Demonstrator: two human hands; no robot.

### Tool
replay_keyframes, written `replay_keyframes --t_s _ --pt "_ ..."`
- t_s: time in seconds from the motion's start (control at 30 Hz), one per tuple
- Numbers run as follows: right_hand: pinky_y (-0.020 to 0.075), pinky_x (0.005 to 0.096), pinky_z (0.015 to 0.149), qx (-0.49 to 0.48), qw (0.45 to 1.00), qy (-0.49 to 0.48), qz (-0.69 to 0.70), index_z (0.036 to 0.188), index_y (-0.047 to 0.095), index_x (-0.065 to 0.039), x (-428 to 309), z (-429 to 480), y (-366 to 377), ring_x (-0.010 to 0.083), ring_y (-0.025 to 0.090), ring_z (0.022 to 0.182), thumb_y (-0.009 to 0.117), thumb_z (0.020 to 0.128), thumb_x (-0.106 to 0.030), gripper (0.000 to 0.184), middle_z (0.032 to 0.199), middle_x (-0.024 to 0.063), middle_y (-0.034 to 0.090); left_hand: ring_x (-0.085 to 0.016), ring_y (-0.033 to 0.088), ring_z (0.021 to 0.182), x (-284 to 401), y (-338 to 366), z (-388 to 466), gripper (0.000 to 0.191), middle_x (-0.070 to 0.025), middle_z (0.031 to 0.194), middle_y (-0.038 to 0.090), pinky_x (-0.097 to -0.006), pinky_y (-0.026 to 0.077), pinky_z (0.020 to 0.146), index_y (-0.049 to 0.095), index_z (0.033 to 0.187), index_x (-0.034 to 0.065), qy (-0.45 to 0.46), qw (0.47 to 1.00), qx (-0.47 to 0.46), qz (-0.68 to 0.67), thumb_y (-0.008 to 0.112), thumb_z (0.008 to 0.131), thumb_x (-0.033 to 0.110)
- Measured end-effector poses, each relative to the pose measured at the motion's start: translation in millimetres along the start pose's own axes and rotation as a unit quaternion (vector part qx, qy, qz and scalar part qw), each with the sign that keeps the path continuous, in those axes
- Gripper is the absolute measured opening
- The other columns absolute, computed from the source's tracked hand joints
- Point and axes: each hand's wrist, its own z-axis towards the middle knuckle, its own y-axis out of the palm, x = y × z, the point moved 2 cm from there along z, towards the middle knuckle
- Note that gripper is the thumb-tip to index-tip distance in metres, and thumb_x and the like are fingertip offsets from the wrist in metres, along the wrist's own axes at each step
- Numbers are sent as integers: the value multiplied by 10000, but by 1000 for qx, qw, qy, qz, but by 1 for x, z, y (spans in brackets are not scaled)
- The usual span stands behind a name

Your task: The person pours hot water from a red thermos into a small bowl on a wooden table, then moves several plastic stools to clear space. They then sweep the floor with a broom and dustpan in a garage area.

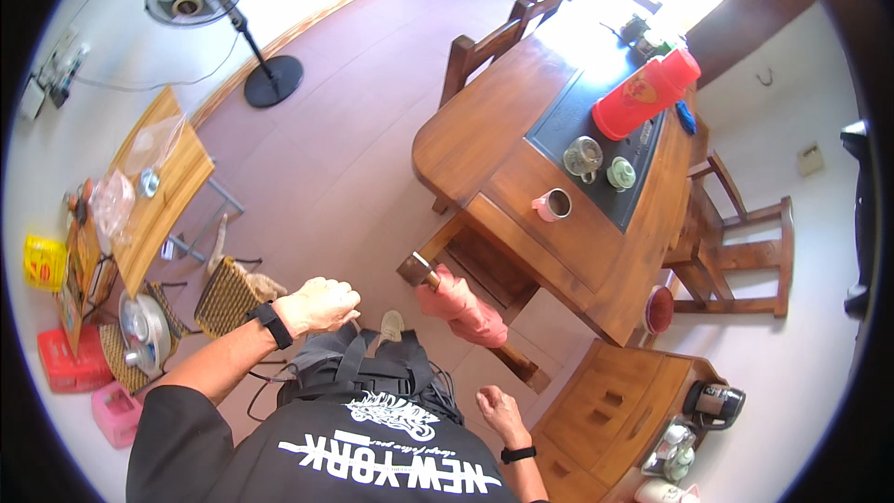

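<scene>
My left hand (320, 306), a black band at its wrist, is held before my body with the fingers curled in; nothing shows in it. Lower and to the right, my right hand (497, 411) hangs beside my hip, fingers curled and also without a visible object. Between and beyond the hands stands a wooden chair (417, 270) at the table end. A pinkish-red cloth (464, 307) is draped over its back rail. Neither hand touches it. On the wooden table (482, 147) are a pink mug (556, 205), a glass pot (582, 158) and a pale green lidded cup (621, 173).
A red thermos flask (642, 94) stands on the black tea tray (559, 122). Left are a folding table (171, 185) with plastic bags, a woven stool (222, 299) and what looks like a cat (264, 286). A pedestal fan (272, 80) stands farther back. A wooden cabinet (594, 419) is at right.
</scene>
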Motion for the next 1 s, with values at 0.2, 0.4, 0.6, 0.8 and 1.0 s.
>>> replay_keyframes --t_s 0.2,0.4,0.6,0.8,1.0 --pt "549 415 763 95 984 109 101 1034 636 -49 -27 -16 46 362 688 861 617 916 -275 255 902 193 702 -334 669 777 -48 -35 49 262 -155 818 652 -442 534 675 610 839 43 100 994 -15 26 613 894 299" --pt "544 419 811 130 961 196 145 1059 647 -45 -81 -15 73 368 678 934 632 904 -283 284 963 209 698 -347 672 795 -98 -53 71 269 -169 846 658 -447 540 699 611 885 30 141 988 -58 34 616 900 298" --pt "535 466 730 224 957 174 57 965 627 -59 -122 -10 75 402 654 859 629 901 -251 202 889 199 680 -343 671 812 -107 -54 92 263 -170 857 653 -453 539 707 592 931 28 216 973 -66 47 624 887 285" --pt "530 435 754 285 944 162 42 1027 608 -52 -143 -1 57 369 656 886 613 917 -211 194 949 169 679 -328 650 840 -103 -55 98 224 -153 867 625 -419 536 717 572 941 35 273 957 -74 61 630 893 246" --pt "532 410 761 324 933 149 43 1036 605 -46 -131 24 16 349 658 896 608 921 -218 206 988 149 676 -321 662 817 -101 -59 83 236 -144 851 631 -413 547 705 594 921 42 237 966 -68 81 638 891 272"
